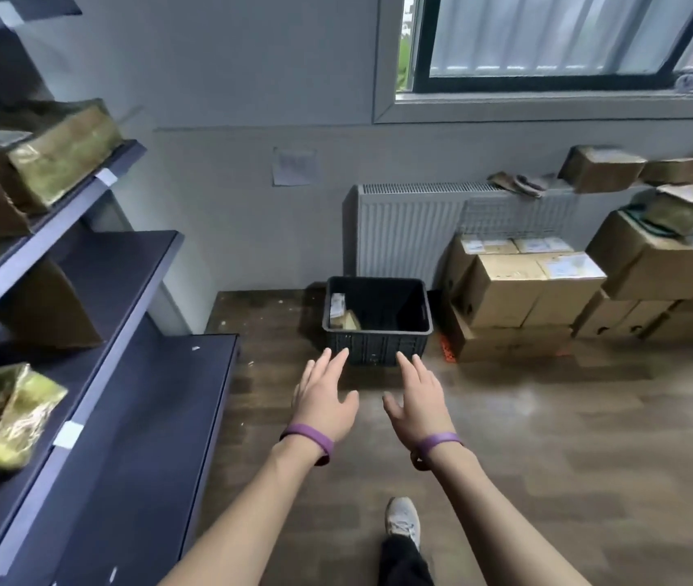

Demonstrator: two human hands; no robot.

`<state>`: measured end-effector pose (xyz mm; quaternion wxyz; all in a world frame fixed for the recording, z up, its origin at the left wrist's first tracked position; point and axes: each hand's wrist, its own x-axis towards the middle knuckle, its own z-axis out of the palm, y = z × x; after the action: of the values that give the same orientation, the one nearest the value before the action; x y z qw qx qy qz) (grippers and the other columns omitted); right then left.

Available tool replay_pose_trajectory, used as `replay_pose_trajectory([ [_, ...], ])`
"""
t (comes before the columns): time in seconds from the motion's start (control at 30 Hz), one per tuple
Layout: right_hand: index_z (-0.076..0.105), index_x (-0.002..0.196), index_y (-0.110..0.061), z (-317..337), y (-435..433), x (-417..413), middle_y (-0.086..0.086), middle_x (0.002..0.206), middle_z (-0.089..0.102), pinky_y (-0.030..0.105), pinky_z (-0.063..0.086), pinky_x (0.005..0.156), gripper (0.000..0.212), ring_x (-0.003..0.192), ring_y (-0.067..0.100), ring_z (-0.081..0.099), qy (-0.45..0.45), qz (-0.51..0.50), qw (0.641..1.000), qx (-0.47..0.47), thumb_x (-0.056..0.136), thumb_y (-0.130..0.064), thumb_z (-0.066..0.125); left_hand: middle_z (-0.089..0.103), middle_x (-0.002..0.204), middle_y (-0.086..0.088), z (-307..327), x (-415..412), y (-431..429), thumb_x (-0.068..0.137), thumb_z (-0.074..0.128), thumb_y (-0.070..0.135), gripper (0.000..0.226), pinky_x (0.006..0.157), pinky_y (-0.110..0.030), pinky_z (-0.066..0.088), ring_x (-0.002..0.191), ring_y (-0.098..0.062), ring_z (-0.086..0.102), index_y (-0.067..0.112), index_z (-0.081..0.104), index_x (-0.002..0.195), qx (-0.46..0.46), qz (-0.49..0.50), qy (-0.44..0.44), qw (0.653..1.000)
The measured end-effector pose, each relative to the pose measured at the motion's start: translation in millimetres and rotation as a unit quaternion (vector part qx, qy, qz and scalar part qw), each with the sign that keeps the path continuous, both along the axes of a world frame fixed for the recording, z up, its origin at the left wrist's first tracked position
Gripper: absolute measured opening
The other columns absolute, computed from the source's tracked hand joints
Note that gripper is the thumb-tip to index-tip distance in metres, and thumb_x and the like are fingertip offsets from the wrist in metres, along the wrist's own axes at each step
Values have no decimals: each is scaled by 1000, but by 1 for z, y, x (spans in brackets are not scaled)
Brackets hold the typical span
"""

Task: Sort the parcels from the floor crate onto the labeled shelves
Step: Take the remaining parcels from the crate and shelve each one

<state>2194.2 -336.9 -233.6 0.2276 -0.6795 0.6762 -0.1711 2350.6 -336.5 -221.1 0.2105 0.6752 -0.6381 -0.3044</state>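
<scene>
Both empty, left hand (322, 399) and right hand (418, 401), fingers spread, near the far floor crate (378, 327) holding parcels (342, 313)

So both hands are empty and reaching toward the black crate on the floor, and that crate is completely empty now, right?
Not quite. In the head view, both hands, left and right, are empty, but the black crate still holds parcels at its left side.

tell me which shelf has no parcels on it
The lowest shelf, nearest the floor: its dark top is bare, while the shelves above hold wrapped parcels.
</scene>
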Motion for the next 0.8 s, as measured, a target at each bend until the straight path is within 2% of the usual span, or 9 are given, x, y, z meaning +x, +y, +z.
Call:
replay_pose_trajectory([
  [0.17, 16, 152, -14, -4, -128, -17, 8, 159, 15, 34, 8, 119, 65, 147, 23, 11, 2, 36, 999, -7, 97, -27, 48, 17, 159, 8, 3, -14, -111, 92, 53, 24, 62, 118, -35, 11, 147, -18, 7, 34, 27, 148, -8, 53, -13, 998],
  [0.3, 16, 152, -12, 6, -227, -26, 8, 159, 17, 32, 3, 118, 66, 148, 21, 7, 9, 75, 997, -28, 97, -25, 48, 15, 159, 7, 17, -24, -197, 93, 52, 27, 62, 119, -39, 13, 147, -20, 7, 34, 25, 148, -13, 74, -42, 996],
  [0.43, 18, 152, -12, 9, -289, -27, 11, 159, 19, 33, 5, 118, 66, 147, 24, 11, 6, 95, 995, -28, 96, -28, 50, 13, 159, 7, 20, -23, -252, 93, 51, 31, 62, 119, -43, 12, 147, -19, 6, 36, 23, 148, 6, 86, -65, 994],
  [0.8, 17, 152, -11, -57, -468, -3, 8, 159, 18, 33, 4, 118, 68, 148, 22, 7, 54, 115, 991, 48, 97, -32, 50, 15, 159, 5, -45, 18, -429, 93, 49, 33, 65, 119, -40, 9, 147, -21, 7, 35, 17, 150, 94, 106, -42, 989],
])
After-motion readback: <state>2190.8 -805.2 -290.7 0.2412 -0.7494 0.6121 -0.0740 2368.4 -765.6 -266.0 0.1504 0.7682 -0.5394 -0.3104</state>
